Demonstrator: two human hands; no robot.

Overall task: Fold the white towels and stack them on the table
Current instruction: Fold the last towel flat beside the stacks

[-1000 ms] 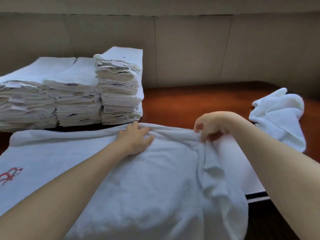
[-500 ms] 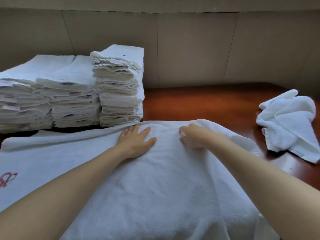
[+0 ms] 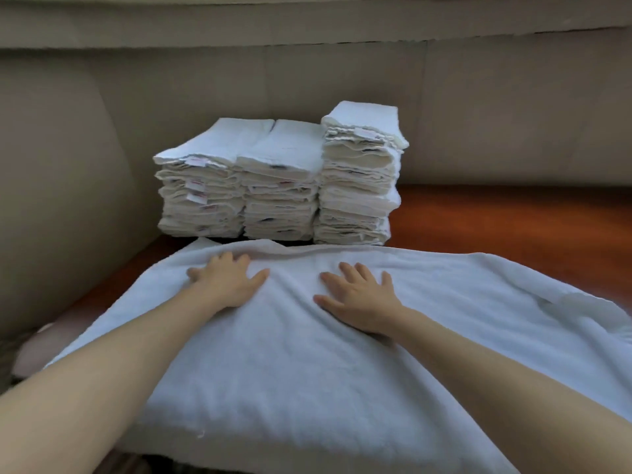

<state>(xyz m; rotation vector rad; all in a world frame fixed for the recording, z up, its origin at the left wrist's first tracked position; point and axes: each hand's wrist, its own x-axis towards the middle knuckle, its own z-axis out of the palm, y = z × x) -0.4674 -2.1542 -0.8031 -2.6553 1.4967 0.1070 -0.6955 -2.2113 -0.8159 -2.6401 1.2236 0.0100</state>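
Left hand [image 3: 227, 280] and right hand [image 3: 359, 297] both flat, fingers spread, pressing on one white towel [image 3: 307, 364] spread across the wooden table [image 3: 513, 220], three stacks of folded towels [image 3: 280, 186] just behind it, small tags on stack edges, text too blurry to read

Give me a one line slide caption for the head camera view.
Both hands, left and right, press flat on a spread white towel before three stacks of folded towels.

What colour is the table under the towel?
Reddish-brown wood table, seen in the head view.
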